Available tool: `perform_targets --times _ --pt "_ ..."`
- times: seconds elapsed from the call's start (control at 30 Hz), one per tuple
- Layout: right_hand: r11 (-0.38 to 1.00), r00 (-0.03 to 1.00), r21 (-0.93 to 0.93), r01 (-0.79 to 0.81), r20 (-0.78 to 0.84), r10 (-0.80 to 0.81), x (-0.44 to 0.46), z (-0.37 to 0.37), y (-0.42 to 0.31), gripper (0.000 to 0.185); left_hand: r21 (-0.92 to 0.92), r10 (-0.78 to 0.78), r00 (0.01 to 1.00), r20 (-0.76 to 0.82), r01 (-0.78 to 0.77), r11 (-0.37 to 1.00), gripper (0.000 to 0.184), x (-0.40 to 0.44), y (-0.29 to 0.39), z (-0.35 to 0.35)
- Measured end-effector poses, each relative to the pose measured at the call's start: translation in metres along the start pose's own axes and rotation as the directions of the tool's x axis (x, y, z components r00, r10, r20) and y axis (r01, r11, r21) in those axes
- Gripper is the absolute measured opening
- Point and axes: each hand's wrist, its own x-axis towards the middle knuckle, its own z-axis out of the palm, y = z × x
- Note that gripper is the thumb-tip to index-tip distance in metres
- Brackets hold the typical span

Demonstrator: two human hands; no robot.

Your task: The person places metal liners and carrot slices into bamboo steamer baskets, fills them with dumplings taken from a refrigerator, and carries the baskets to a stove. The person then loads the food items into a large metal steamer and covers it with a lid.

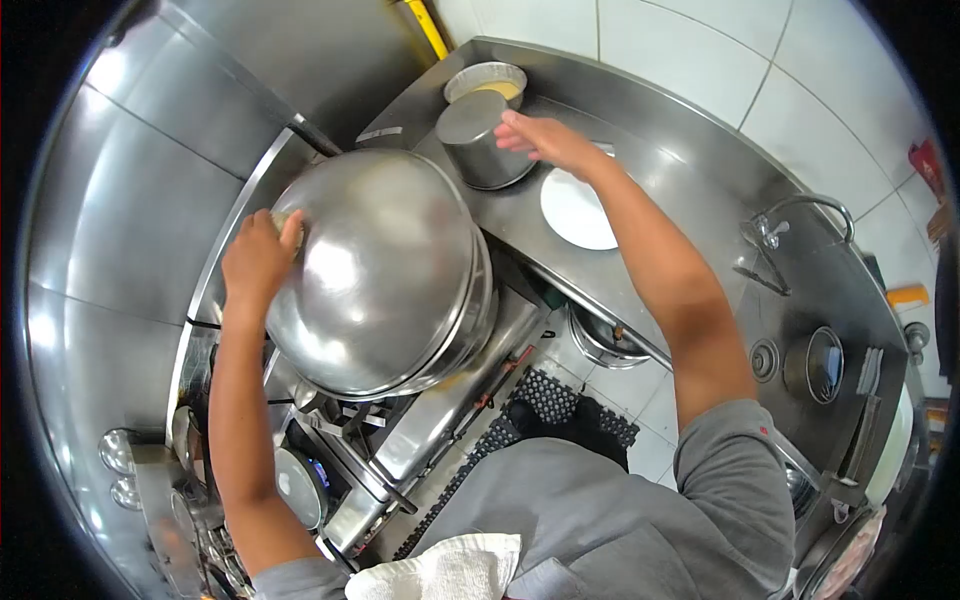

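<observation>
At the upper left, my left hand (pixel 258 262) is closed at the far-left side of a large shiny metal dome (pixel 385 260). Something small and tan shows between thumb and fingers, too covered to name. The dome lies over a wide metal pot (pixel 487 310) on the stove. My right hand (pixel 530 138) is raised over the steel counter with its fingers stretched out, and nothing shows in it. Close to its fingertips stands a grey metal pot (pixel 480 150), seemingly upside down. A white plate (pixel 575 212) lies below my right wrist, partly hidden by the forearm.
Behind the grey pot is a metal pan with yellow contents (pixel 488 80). The counter carries a faucet (pixel 770 232) and a round strainer (pixel 822 364) on the right. A blue flame (pixel 320 472) burns beside a small pan (pixel 298 487) at lower left. A person's hand (pixel 940 222) shows far right.
</observation>
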Motion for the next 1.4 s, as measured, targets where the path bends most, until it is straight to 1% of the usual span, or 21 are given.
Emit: perform_targets --times 0.07,0.2,0.3,0.37,0.43,0.5,0.6,0.67,0.7,0.77,0.83,0.9,0.97,1.03,1.07,1.1,1.17,1.2,1.23,1.27,1.4 --pt "0.994 0.998 0.085 -0.066 0.017 0.065 -0.012 -0.004 0.026 0.070 -0.041 0.046 0.997 0.062 -0.043 0.998 0.051 0.006 -0.015 0.005" --pt "0.978 0.999 0.206 -0.031 -0.027 0.038 -0.025 0.001 0.056 0.073 -0.117 0.127 0.978 0.168 -0.108 0.987 0.047 0.015 -0.013 -0.005" --pt "0.976 0.998 0.220 0.000 -0.057 0.012 -0.019 0.024 0.073 0.071 -0.091 0.086 0.983 0.159 -0.072 0.993 0.048 0.011 -0.005 -0.005" --pt "0.986 0.999 0.165 0.013 -0.039 -0.007 -0.005 0.040 0.078 0.067 -0.086 0.055 0.973 0.222 -0.037 0.996 0.050 0.007 -0.001 -0.018" --pt "0.983 0.985 -0.127 0.130 -0.092 -0.142 0.000 0.063 0.052 0.061 -0.084 -0.039 0.966 0.257 0.063 0.994 0.054 -0.007 -0.018 -0.027" --pt "0.953 0.969 -0.181 0.245 0.060 -0.238 0.020 0.073 0.014 0.060 -0.542 -0.110 0.961 0.252 0.235 0.807 0.061 -0.023 -0.054 -0.026" --pt "0.893 0.925 -0.253 0.373 0.022 -0.380 0.068 0.101 -0.040 0.064 -0.495 -0.069 0.982 0.173 0.148 0.856 0.059 -0.062 -0.091 -0.023" --pt "0.861 0.860 -0.194 0.469 0.320 -0.397 0.109 0.115 -0.081 0.071 -0.427 0.040 0.998 0.041 -0.019 0.904 0.059 -0.070 -0.089 -0.021" --pt "0.853 0.857 -0.213 0.476 0.330 -0.396 0.132 0.123 -0.093 0.071 -0.406 0.112 0.992 -0.050 -0.122 0.905 0.061 -0.065 -0.080 -0.024" --pt "0.863 0.871 -0.435 0.257 0.491 -0.012 0.176 0.142 -0.097 0.077 -0.422 0.196 0.964 -0.181 -0.256 0.870 0.065 -0.051 -0.064 -0.022" --pt "0.788 0.873 -0.552 0.272 0.487 0.040 0.199 0.152 -0.100 0.079 -0.332 0.240 0.947 -0.212 -0.301 0.894 0.063 -0.032 -0.047 -0.016" --pt "0.762 0.816 -0.608 0.222 0.544 0.196 0.201 0.158 -0.109 0.076 -0.325 0.266 0.930 -0.252 -0.341 0.882 0.059 -0.019 -0.042 0.000" --pt "0.799 0.849 -0.570 0.192 0.504 0.156 0.196 0.159 -0.110 0.073 -0.384 0.279 0.927 -0.250 -0.359 0.851 0.053 -0.009 -0.041 0.010" --pt "0.841 0.798 -0.537 0.068 0.535 0.277 0.206 0.156 -0.106 0.070 -0.382 0.298 0.913 -0.279 -0.390 0.838 0.050 0.000 -0.044 0.013" --pt "0.850 0.855 -0.527 -0.012 0.435 0.282 0.195 0.158 -0.110 0.071 -0.368 0.333 0.904 -0.269 -0.415 0.832 0.049 0.006 -0.045 0.012" --pt "0.850 0.852 -0.527 -0.014 0.438 0.286 0.198 0.158 -0.105 0.071 -0.352 0.366 0.894 -0.257 -0.440 0.826 0.047 0.008 -0.046 0.009" --pt "0.928 0.789 -0.337 -0.162 0.521 0.326 0.202 0.156 -0.091 0.073 -0.394 0.364 0.918 -0.158 -0.396 0.829 0.048 0.002 -0.048 0.000" --pt "0.894 0.788 -0.428 -0.132 0.501 0.356 0.190 0.155 -0.097 0.078 -0.425 0.369 0.927 -0.067 -0.362 0.830 0.050 0.002 -0.049 -0.005" --pt "0.895 0.818 -0.447 -0.016 0.509 0.268 0.213 0.163 -0.061 0.081 -0.426 0.369 0.927 -0.065 -0.360 0.830 0.050 0.002 -0.048 -0.005" --pt "0.893 0.816 -0.450 -0.006 0.514 0.264 0.212 0.156 -0.059 0.082 -0.458 0.371 0.926 -0.076 -0.363 0.811 0.049 -0.001 -0.045 -0.005" --pt "0.973 0.838 -0.220 0.076 0.542 0.057 0.203 0.116 -0.066 0.083 -0.475 0.367 0.930 0.017 -0.315 0.822 0.048 0.002 -0.037 -0.014"
